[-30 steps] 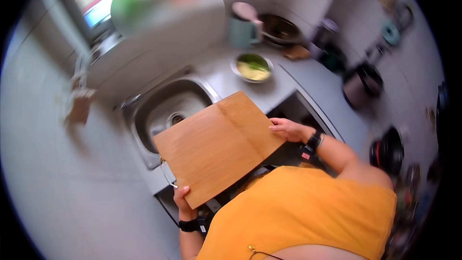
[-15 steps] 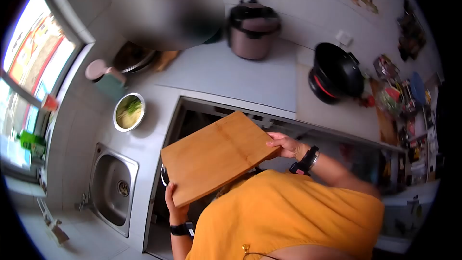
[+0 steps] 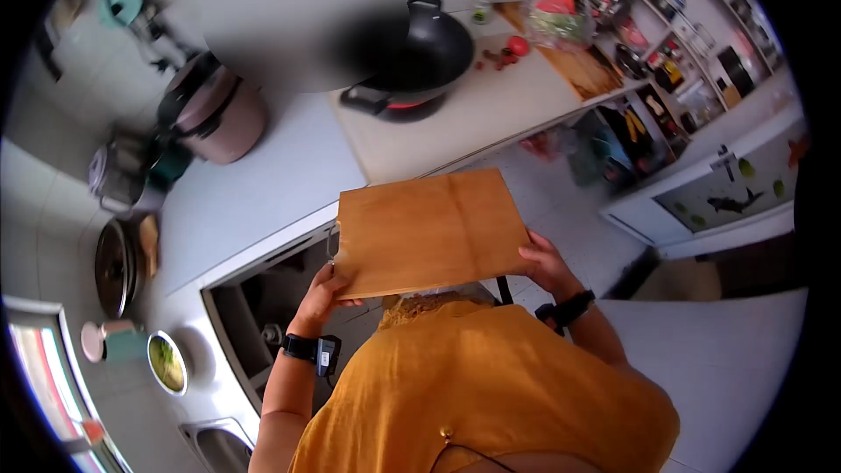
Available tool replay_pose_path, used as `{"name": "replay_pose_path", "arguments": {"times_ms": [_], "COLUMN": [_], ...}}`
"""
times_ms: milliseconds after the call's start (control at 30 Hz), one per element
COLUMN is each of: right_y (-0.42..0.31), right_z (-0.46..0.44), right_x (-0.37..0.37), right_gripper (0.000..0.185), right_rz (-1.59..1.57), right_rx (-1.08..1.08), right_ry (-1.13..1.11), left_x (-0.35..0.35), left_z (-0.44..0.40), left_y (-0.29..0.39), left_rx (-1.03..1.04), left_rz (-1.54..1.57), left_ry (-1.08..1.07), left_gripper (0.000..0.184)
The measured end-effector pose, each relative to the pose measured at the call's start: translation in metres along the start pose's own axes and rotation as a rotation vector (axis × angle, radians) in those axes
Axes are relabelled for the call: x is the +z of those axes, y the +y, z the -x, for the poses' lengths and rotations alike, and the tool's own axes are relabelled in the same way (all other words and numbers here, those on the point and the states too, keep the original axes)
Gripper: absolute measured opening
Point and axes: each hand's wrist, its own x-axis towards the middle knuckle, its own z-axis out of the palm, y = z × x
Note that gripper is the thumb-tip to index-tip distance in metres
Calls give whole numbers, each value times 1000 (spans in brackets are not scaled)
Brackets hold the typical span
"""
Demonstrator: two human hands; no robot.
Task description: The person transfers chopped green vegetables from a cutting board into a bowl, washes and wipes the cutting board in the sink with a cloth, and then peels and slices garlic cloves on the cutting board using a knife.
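Note:
A rectangular wooden cutting board (image 3: 425,232) is held in front of my body, its flat face up toward the camera. My left hand (image 3: 326,296) grips its lower left corner, just below a metal handle (image 3: 333,242) on that side. On the opposite edge, my right hand (image 3: 547,263) clasps the lower right corner, thumb on top. The fingers under the board are partly hidden. Both wrists wear black bands.
Beyond the board, a black wok (image 3: 429,57) sits on a cooker on the counter (image 3: 280,153). A rice cooker (image 3: 215,114) stands left of it. A bowl of shredded vegetables (image 3: 166,363) is near the sink (image 3: 219,447). Tomatoes (image 3: 518,45) and shelves (image 3: 692,35) are at the right.
My view and body have turned right, toward the shelves and door. The cutting board has stayed in both hands and now lies more level across the view.

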Motion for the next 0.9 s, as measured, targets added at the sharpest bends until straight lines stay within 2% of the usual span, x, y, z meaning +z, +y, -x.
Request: {"name": "replay_pose_path", "arguments": {"times_ms": [133, 233, 367, 600, 667, 900], "right_y": [-23, -36, -67, -161, -177, -206], "right_z": [18, 15, -14, -80, -100, -183], "right_x": [-53, -116, -199, -287, -300, -363], "right_gripper": [61, 61, 61, 59, 53, 51], "right_rz": [-62, -131, -56, -19, 10, 56], "right_rx": [-66, -120, -188, -50, 2, 84], "right_ry": [120, 147, 181, 91, 70, 32], "left_x": [55, 105, 162, 236, 245, 268], "left_z": [-66, -113, -187, -262, -280, -342], "left_y": [17, 31, 31, 53, 56, 67], "left_rx": [-5, -53, -33, -49, -60, -79], "left_rz": [-65, -89, -84, 55, 45, 100], "left_ry": [-180, -185, -202, -169, -137, -10], "left_gripper": [47, 50, 50, 48, 46, 52]}}
